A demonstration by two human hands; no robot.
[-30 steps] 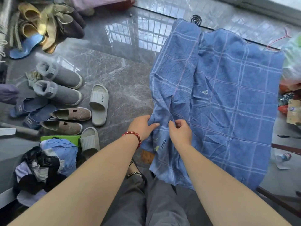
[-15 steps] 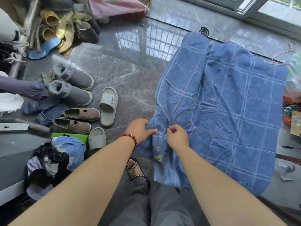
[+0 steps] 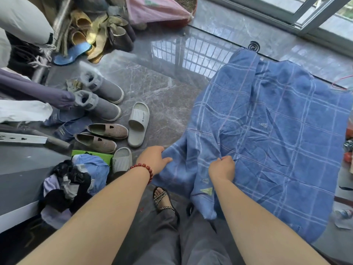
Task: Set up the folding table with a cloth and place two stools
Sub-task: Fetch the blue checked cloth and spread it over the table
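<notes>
A blue checked cloth (image 3: 277, 134) lies spread over a raised flat surface at the right, which it hides completely; its left part hangs in folds. My left hand (image 3: 155, 159), with a red bead bracelet at the wrist, grips the cloth's near left edge. My right hand (image 3: 222, 167) pinches a fold of the cloth a little further right. No stools are in view.
Several shoes and slippers (image 3: 138, 124) lie on the grey marble floor (image 3: 152, 85) to the left. A heap of clothes (image 3: 76, 180) sits at the near left. A pink bag (image 3: 154, 10) stands at the back. Sliding window frame (image 3: 305, 18) runs along the far right.
My hands have moved apart along the cloth's near edge, the left one pulling the edge leftward. The view has shifted, so the cloth sits further right in the frame.
</notes>
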